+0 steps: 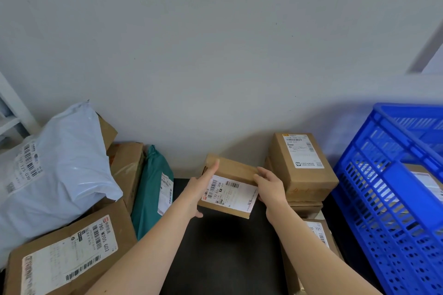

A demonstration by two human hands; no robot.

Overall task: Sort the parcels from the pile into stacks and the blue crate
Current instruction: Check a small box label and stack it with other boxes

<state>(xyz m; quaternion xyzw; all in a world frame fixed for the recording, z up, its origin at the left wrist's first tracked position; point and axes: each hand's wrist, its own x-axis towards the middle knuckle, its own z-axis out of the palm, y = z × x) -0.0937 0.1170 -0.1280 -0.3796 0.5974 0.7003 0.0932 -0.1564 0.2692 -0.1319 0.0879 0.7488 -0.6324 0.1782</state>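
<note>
A small flat cardboard parcel [233,183] with a white label is held above the dark table [223,254] near the wall. My left hand [200,185] grips its left edge, thumb underneath and fingers along the top. My right hand [269,187] grips its right edge. On the left lies the pile: a large white poly bag [60,165], a teal bag [152,189] and a big brown box [69,254]. A stack of brown boxes [300,165] stands to the right, beside the blue crate [393,196].
Another labelled box [316,235] lies at the near right, partly behind my right forearm. A brown carton [127,165] sits behind the white bag. A parcel shows through the blue crate's slats. A grey wall closes the far side of the table.
</note>
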